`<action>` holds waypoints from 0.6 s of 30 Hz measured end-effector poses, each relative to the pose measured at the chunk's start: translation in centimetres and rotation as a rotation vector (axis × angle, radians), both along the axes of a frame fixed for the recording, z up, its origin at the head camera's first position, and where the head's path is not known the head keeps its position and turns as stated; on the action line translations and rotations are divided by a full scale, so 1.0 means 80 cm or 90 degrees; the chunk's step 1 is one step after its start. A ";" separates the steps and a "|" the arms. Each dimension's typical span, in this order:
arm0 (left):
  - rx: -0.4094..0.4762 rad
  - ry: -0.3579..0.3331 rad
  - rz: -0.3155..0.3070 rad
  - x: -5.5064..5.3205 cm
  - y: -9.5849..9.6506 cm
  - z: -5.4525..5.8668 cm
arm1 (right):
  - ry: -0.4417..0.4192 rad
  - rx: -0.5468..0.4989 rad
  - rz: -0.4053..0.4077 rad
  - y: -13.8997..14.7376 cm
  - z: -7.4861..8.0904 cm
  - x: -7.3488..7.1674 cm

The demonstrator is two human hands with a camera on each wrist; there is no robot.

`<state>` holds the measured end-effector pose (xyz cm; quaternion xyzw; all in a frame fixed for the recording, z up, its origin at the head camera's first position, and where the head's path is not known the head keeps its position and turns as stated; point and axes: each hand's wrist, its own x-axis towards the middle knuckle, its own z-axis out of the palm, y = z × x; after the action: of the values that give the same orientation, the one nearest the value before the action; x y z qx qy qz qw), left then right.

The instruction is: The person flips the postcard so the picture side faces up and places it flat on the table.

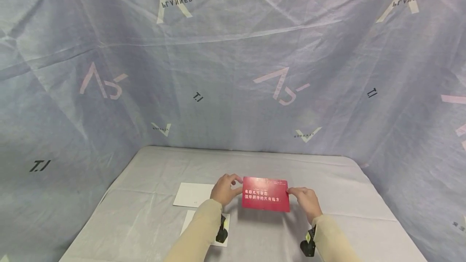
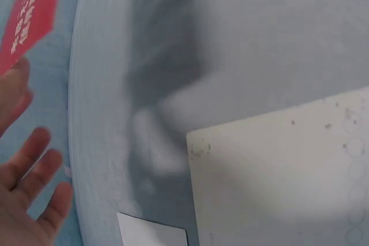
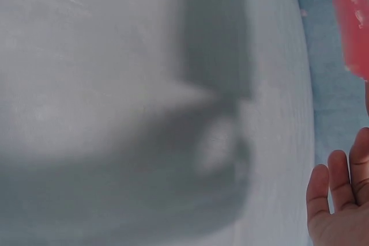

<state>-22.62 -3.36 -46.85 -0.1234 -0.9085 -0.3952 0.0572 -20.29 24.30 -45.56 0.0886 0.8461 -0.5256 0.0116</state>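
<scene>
A red card [image 1: 265, 204] with white printed characters is held up over the table, its shadow falling on the cloth below. My left hand [image 1: 223, 191] pinches its left edge between thumb and forefinger. The right hand [image 1: 307, 200] pinches the opposite edge, also with thumb and fingertips. In the left wrist view, the card [image 2: 36, 12] shows at the upper left, while the other fingers [image 2: 56, 207] spread apart below it. From the right wrist, part of the red card [image 3: 353, 24] appears above several extended fingers [image 3: 340, 180].
One white card [image 1: 191, 194] lies on the table left of my left hand. Another pale card [image 1: 187, 218] lies nearer, partly hidden by the left forearm; dark specks mark its surface [image 2: 277, 165]. Printed grey fabric [image 1: 233, 72] hangs behind the cloth-covered table [image 1: 349, 185].
</scene>
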 end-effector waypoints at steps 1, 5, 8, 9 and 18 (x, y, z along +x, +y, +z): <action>0.002 -0.009 -0.014 -0.001 -0.001 -0.002 | 0.004 0.000 0.000 0.000 -0.001 0.000; 0.020 -0.033 -0.059 -0.004 -0.004 -0.008 | 0.008 0.001 -0.006 0.000 -0.004 0.002; 0.040 -0.044 -0.062 -0.004 -0.005 -0.010 | 0.012 -0.001 -0.008 -0.001 -0.005 0.003; 0.045 -0.047 -0.057 -0.004 -0.004 -0.010 | 0.012 -0.001 -0.008 -0.002 -0.005 0.003; 0.057 -0.024 -0.007 -0.005 -0.004 -0.003 | 0.033 0.030 0.012 -0.010 -0.001 0.002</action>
<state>-23.00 -3.70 -47.08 -0.1179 -0.8901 -0.4382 0.0433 -20.09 23.51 -45.61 0.0676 0.8590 -0.5075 -0.0076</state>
